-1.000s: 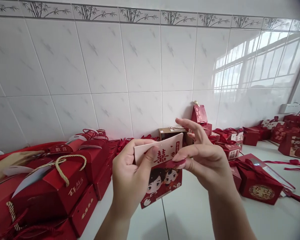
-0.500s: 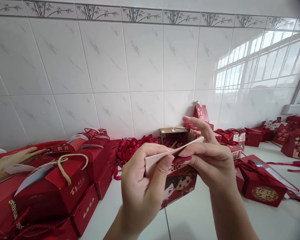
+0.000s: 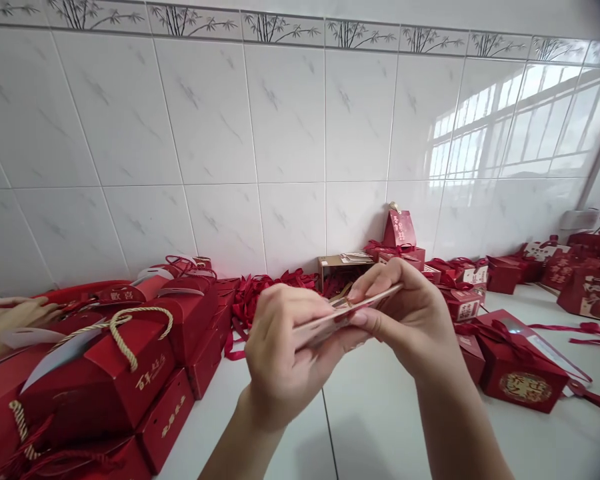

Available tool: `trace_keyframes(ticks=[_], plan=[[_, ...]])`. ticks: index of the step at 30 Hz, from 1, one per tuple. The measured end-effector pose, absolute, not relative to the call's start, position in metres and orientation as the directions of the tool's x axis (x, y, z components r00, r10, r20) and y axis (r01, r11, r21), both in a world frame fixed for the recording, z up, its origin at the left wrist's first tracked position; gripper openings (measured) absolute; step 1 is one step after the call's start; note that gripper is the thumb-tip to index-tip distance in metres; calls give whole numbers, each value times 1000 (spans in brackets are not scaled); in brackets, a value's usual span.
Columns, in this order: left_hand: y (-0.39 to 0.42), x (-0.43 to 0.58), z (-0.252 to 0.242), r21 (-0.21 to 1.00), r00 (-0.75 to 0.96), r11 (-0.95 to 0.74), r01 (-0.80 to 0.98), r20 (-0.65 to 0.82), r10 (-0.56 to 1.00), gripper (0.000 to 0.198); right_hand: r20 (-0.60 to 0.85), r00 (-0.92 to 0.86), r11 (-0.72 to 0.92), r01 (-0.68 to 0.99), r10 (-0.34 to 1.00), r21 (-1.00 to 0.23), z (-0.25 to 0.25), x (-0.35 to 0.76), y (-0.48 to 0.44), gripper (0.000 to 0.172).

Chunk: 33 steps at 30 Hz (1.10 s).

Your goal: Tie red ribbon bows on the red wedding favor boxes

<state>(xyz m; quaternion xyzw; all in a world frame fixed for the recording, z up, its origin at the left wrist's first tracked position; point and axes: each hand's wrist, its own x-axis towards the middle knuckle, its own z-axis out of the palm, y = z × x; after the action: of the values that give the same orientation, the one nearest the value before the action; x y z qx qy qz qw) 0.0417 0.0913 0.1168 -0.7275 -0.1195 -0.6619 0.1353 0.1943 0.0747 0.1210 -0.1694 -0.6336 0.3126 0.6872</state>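
Both of my hands grip a thin printed cardboard piece point(image 3: 347, 312), seen almost edge-on in the middle of the head view. My left hand point(image 3: 285, 343) is closed on its left end, fingers curled over the top and thumb side beneath. At the right end, my right hand point(image 3: 405, 317) pinches it, thumb against the near edge and fingers behind. The cardboard is tilted, its right end higher. Its printed face is mostly turned out of sight.
Stacked red gift boxes point(image 3: 115, 373) with rope handles fill the left side. A co-worker's hand point(image 3: 15, 323) reaches in there. Red ribbons point(image 3: 285, 290) and an open brown carton point(image 3: 330, 263) lie behind my hands. A red box with a gold emblem point(image 3: 525, 387) stands at right.
The cardboard has turned so that its cartoon-printed panel no longer shows below my hands. My right fingers, raised before, now curl over its far side. The co-worker's hand has shifted left.
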Motion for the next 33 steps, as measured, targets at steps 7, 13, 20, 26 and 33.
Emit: trace_keyframes(ticks=[7, 13, 20, 26, 33], plan=[[95, 46, 116, 103, -17, -804, 585, 993, 115, 68, 797, 153, 808, -208, 584, -552, 119, 179, 75, 31], [91, 36, 123, 136, 44, -783, 606, 978, 204, 50, 836, 217, 863, -95, 504, -496, 118, 178, 76, 26], [84, 19, 131, 319, 109, -665, 675, 849, 517, 25, 879, 256, 891, 112, 403, -441, 118, 187, 81, 23], [76, -7, 144, 382, 253, -623, 682, 676, 692, 27, 880, 280, 871, 206, 384, -445, 117, 198, 87, 24], [55, -6, 145, 442, -183, -833, 332, 897, 402, 9, 883, -98, 888, 99, 459, -450, 114, 206, 82, 25]])
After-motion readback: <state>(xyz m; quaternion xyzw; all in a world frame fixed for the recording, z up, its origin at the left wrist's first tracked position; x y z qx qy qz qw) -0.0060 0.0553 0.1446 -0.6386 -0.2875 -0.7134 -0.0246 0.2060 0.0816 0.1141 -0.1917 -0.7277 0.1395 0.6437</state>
